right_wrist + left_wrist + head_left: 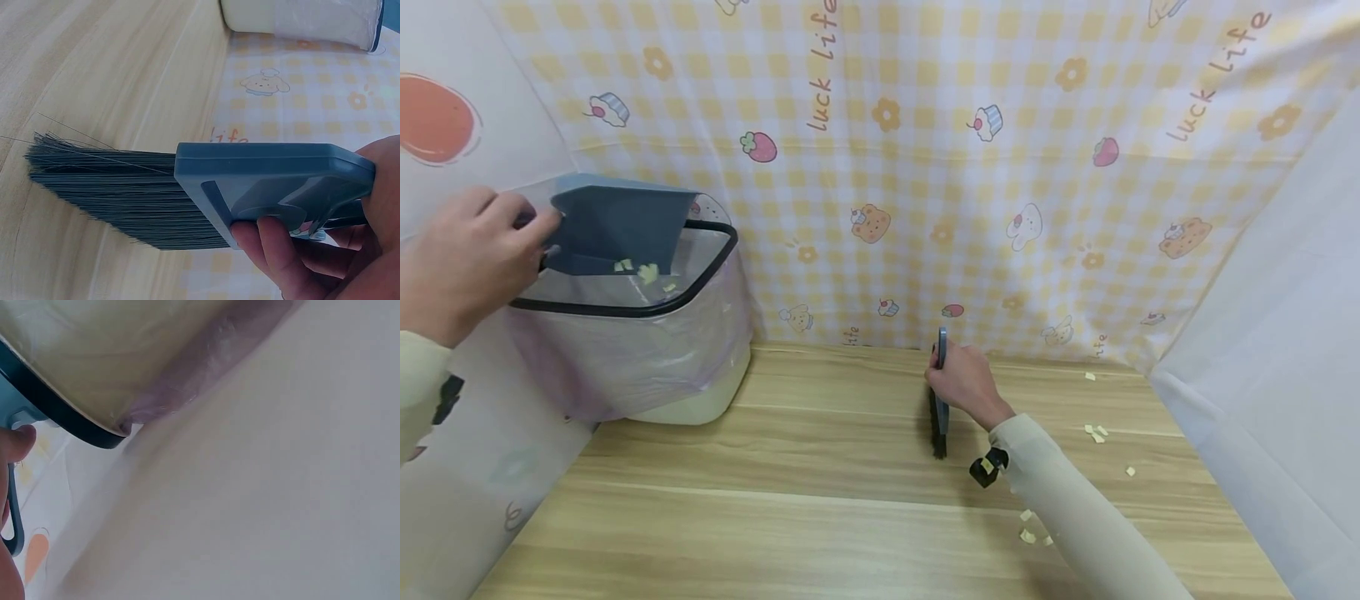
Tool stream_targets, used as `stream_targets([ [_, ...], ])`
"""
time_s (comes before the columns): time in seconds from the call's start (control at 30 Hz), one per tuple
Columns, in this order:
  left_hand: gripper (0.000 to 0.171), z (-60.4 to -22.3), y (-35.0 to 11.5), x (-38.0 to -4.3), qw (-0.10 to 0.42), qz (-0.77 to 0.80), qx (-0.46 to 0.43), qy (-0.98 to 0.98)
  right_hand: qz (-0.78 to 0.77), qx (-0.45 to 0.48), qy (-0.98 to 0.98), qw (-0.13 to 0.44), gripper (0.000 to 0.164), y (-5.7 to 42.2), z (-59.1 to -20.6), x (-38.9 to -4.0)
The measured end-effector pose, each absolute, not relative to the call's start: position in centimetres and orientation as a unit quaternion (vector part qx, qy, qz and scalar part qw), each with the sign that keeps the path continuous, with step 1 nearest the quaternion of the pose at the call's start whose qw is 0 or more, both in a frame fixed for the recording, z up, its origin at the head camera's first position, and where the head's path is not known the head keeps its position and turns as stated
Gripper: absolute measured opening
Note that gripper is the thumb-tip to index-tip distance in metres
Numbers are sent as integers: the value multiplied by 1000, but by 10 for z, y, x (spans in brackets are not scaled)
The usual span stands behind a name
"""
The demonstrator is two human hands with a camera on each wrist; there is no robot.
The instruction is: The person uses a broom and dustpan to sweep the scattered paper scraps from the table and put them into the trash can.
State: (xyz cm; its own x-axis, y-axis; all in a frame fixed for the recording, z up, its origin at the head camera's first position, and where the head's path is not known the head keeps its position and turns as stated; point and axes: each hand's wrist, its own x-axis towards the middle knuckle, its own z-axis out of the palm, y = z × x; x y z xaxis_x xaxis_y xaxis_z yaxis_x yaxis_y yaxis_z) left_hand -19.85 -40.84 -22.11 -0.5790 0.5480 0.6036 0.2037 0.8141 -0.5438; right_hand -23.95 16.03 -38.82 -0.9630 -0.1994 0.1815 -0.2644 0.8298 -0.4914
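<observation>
My left hand (490,242) grips the handle of a blue-grey dustpan (625,225), which is tilted over the mouth of a trash bin (700,375). Pale yellow scraps (647,272) show at the dustpan's lower edge, above the bin's opening. In the left wrist view, the thumb (22,442) presses by the dustpan's handle (15,519), close to the bin's dark rim (69,415). With curled fingers my right hand (964,379) holds a blue-grey hand brush (269,181), its dark bristles (125,200) pointing down close over the wooden tabletop (820,467).
Several pale scraps lie on the tabletop's right side, among them a cluster (1097,433) and others (1027,536) beside the right sleeve. A checked curtain (925,208) hangs along the back, and white cloth (1262,400) borders the right. The bin has a plastic liner (625,358).
</observation>
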Motion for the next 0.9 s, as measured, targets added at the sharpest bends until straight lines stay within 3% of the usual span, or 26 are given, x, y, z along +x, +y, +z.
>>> stream_targets([
  [0.17, 63, -219, -407, -199, 418, 211, -237, -851, 267, 119, -955, 58, 9, 160, -388, -238],
  [0.43, 73, -221, -411, -199, 402, 240, -220, -856, 272, 112, -954, 54, 9, 159, -389, -239],
  [0.7, 47, -222, -414, -197, 377, 239, -185, -876, 265, 115, -956, 57, 11, 158, -388, -240],
  [0.9, 37, -224, -413, -197, 359, 183, -156, -902, 264, 116, -956, 57, 11, 158, -388, -240],
])
